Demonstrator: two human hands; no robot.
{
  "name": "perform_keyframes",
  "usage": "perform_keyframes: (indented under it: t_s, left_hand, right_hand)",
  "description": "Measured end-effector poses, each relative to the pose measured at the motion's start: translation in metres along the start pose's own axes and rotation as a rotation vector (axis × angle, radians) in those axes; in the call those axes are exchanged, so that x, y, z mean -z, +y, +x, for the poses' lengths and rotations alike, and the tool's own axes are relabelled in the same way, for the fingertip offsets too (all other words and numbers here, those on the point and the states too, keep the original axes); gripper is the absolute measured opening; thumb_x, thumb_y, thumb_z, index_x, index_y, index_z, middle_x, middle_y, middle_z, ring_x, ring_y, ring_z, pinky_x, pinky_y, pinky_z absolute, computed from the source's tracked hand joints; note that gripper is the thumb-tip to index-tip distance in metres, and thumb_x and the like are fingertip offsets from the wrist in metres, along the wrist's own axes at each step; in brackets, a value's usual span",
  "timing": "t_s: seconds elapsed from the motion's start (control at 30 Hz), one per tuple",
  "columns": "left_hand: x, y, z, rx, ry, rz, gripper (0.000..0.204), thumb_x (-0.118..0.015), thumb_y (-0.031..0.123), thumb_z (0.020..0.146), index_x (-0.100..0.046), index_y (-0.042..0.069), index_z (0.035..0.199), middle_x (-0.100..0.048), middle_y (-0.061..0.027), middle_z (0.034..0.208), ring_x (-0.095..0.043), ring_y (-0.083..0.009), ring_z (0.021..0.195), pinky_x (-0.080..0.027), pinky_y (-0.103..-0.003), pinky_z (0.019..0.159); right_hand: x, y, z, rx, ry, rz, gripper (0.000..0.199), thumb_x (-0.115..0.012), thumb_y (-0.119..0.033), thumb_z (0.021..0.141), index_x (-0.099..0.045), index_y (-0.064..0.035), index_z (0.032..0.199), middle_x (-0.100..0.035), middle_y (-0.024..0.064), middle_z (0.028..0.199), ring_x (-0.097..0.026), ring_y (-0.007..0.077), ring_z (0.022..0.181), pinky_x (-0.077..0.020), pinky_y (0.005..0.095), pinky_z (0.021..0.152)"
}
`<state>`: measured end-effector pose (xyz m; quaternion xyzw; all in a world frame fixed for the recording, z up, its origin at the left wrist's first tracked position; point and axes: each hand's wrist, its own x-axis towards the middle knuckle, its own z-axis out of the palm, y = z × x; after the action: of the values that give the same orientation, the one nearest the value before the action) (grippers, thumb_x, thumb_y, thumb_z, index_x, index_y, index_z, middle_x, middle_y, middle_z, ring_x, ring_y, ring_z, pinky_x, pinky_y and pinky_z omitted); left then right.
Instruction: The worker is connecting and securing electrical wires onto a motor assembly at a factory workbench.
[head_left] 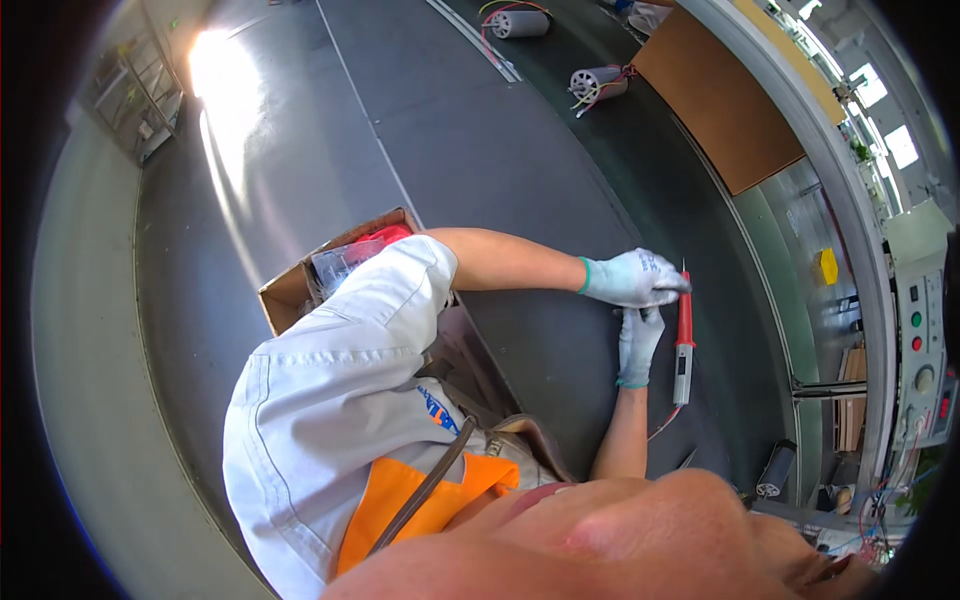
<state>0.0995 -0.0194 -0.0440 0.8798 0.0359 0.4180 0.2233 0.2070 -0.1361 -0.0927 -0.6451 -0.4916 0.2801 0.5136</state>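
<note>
My left hand (635,278), in a white glove with grey fingers and a green cuff, reaches in from the left. Its bent fingertips close over the upper end of a red-and-grey test probe (685,330), which has a thin metal tip and a trailing lead. Just below, my right hand (639,345), gloved the same way, comes up from the lower edge. Its curled fingers meet the underside of the left hand. Whatever they hold, if anything, is hidden there.
Small motors with wires (600,85) lie on the dark belt at the far right; another motor (775,468) sits lower right. A brown board (718,98) stands along the edge. A cardboard box (290,293) is beside my left arm. A control panel (921,345) is at right.
</note>
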Motion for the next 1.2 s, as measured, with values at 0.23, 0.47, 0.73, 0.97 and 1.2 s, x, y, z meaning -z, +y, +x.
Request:
perform_keyframes:
  t_s: [0.23, 0.47, 0.73, 0.97, 1.2]
  left_hand:
    - [-0.043, -0.019, -0.004, 0.140, -0.042, -0.316, 0.027, -0.060, 0.020, 0.098, -0.067, 0.009, 0.122, -0.071, -0.0114, 0.114, -0.068, -0.0310, 0.104, -0.055, -0.040, 0.090]
    - [-0.048, -0.022, -0.001, 0.063, 0.027, -0.382, 0.025, -0.062, 0.018, 0.095, -0.067, 0.007, 0.117, -0.070, -0.0131, 0.093, -0.068, -0.0321, 0.089, -0.055, -0.044, 0.080]
    - [-0.044, -0.023, 0.006, 0.077, -0.033, -0.310, 0.027, -0.063, 0.024, 0.093, -0.066, 0.010, 0.116, -0.068, -0.0108, 0.091, -0.067, -0.0301, 0.088, -0.052, -0.043, 0.079]
    - [-0.041, -0.020, 0.005, 0.072, -0.119, -0.250, 0.030, -0.060, 0.030, 0.096, -0.064, 0.012, 0.120, -0.064, -0.0076, 0.088, -0.065, -0.0278, 0.087, -0.050, -0.043, 0.077]
    - [-0.045, -0.020, 0.002, 0.004, -0.038, -0.218, 0.031, -0.061, 0.031, 0.096, -0.064, 0.012, 0.120, -0.065, -0.0076, 0.091, -0.064, -0.0277, 0.086, -0.049, -0.042, 0.076]
  right_hand:
    - [-0.003, 0.003, -0.007, -0.135, 0.142, 0.336, 0.033, -0.062, -0.001, 0.096, -0.058, 0.0072, 0.127, -0.061, 0.0044, 0.117, -0.057, 0.0118, 0.105, -0.0478, 0.0273, 0.090]
    - [-0.008, -0.016, -0.011, -0.097, 0.285, 0.135, 0.019, -0.064, -0.001, 0.093, -0.064, 0.0088, 0.108, -0.065, 0.0028, 0.096, -0.054, 0.0085, 0.084, -0.0477, 0.0281, 0.072]
    - [0.001, -0.016, -0.010, -0.197, 0.242, 0.080, 0.009, -0.066, 0.001, 0.089, -0.067, 0.0089, 0.095, -0.065, 0.0026, 0.085, -0.053, 0.0085, 0.077, -0.0462, 0.0285, 0.067]
    - [0.007, 0.000, -0.019, -0.098, 0.238, -0.060, 0.014, -0.066, 0.000, 0.090, -0.066, 0.0092, 0.101, -0.064, 0.0030, 0.091, -0.053, 0.0096, 0.081, -0.0459, 0.0281, 0.069]
    - [-0.001, -0.010, -0.021, -0.305, 0.341, 0.192, 0.015, -0.067, -0.002, 0.089, -0.066, 0.0092, 0.100, -0.066, 0.0052, 0.091, -0.054, 0.0106, 0.080, -0.0467, 0.0297, 0.069]
